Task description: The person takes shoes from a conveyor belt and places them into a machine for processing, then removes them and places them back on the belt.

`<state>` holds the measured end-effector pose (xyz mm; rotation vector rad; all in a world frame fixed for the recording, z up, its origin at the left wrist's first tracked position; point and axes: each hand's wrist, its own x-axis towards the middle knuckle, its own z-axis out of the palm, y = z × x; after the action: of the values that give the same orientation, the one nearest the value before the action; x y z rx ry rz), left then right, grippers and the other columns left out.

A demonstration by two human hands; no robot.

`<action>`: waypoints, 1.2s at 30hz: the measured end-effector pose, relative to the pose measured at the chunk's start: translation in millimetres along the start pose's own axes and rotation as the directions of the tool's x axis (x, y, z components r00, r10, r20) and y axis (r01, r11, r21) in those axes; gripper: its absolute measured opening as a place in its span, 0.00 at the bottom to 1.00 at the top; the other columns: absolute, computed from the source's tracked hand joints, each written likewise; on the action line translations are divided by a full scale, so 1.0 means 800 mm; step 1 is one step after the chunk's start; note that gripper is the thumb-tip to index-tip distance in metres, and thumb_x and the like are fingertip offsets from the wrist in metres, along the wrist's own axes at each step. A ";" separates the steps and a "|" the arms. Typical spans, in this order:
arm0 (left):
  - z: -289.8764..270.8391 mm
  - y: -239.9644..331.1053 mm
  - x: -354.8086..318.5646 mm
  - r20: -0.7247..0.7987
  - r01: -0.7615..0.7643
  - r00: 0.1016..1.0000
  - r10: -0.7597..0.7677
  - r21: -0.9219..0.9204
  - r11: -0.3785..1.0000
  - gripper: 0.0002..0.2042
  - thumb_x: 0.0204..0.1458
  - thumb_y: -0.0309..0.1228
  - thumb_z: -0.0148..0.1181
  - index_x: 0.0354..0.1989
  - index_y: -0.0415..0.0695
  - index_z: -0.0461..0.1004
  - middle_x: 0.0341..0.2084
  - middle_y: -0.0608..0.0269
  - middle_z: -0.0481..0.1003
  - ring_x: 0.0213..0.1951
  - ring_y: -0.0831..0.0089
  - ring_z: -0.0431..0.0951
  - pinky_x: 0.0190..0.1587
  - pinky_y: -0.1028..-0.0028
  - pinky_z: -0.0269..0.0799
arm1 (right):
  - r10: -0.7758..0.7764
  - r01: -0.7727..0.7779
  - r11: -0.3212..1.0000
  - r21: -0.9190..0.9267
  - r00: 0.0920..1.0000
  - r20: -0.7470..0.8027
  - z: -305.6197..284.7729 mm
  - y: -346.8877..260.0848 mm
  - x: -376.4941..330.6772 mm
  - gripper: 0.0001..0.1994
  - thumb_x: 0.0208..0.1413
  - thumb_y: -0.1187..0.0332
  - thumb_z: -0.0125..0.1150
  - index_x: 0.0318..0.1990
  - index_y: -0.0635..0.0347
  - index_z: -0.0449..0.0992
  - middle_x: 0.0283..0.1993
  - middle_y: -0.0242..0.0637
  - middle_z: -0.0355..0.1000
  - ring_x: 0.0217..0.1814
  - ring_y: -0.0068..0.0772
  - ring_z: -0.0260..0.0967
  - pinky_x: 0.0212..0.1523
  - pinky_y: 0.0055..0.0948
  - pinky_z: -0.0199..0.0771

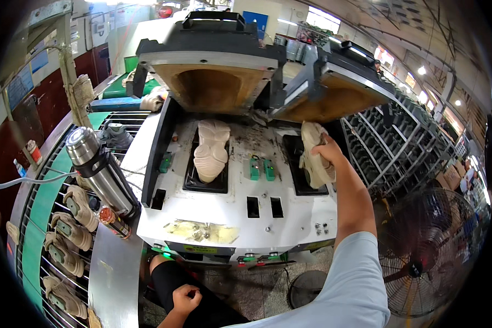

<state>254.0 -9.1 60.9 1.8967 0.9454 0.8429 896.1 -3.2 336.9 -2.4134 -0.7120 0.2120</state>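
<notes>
My right hand (327, 148) grips a pale beige shoe (314, 158), thumb and fingers around its upper part. The shoe is tipped on its side over the black tray (306, 188) at the right station of a white two-station press machine (240, 199). On the left station's black tray (210, 186), another pale shoe (211, 150) lies with its ridged sole facing up. Down by my thigh, my left hand (186, 298) is curled closed, and nothing shows in it.
Two raised press lids, one on the left (213, 82) and one on the right (333, 93), hang above the stations. On the left stand a steel thermos (101, 172), a jar (115, 221) and a conveyor (33, 240) with several shoes (71, 235). A large fan (421, 257) and a shoe rack (391, 145) are on the right.
</notes>
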 end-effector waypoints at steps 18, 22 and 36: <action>0.024 0.035 0.017 0.235 0.060 0.962 -0.140 0.320 0.945 0.09 0.43 0.35 0.62 0.29 0.44 0.80 0.27 0.57 0.79 0.30 0.61 0.81 0.33 0.68 0.75 | -0.481 0.334 0.828 -0.450 0.835 -0.268 0.054 0.088 -0.091 0.27 0.56 0.53 0.55 0.58 0.61 0.68 0.58 0.50 0.68 0.59 0.55 0.64 0.58 0.42 0.64; 0.099 0.079 0.046 0.675 0.040 0.727 -0.123 0.137 0.990 0.15 0.51 0.42 0.58 0.42 0.45 0.77 0.34 0.53 0.79 0.38 0.56 0.79 0.41 0.64 0.74 | -0.496 0.458 0.848 -0.266 0.512 -0.702 0.092 0.177 -0.249 0.10 0.51 0.75 0.60 0.41 0.68 0.74 0.46 0.52 0.69 0.50 0.55 0.65 0.51 0.45 0.65; 0.219 0.144 0.093 0.747 0.003 0.664 -0.031 0.039 0.999 0.14 0.56 0.33 0.47 0.45 0.42 0.76 0.35 0.47 0.78 0.37 0.48 0.77 0.42 0.58 0.71 | 0.627 -0.121 0.037 0.992 0.776 0.071 0.173 0.364 -0.391 0.17 0.56 0.58 0.52 0.22 0.49 0.51 0.21 0.26 0.46 0.21 0.24 0.36 0.25 0.33 0.47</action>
<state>468.1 -54.8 102.5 1.9868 0.4430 -0.0330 718.6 -296.5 47.1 -1.1166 0.3634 0.2740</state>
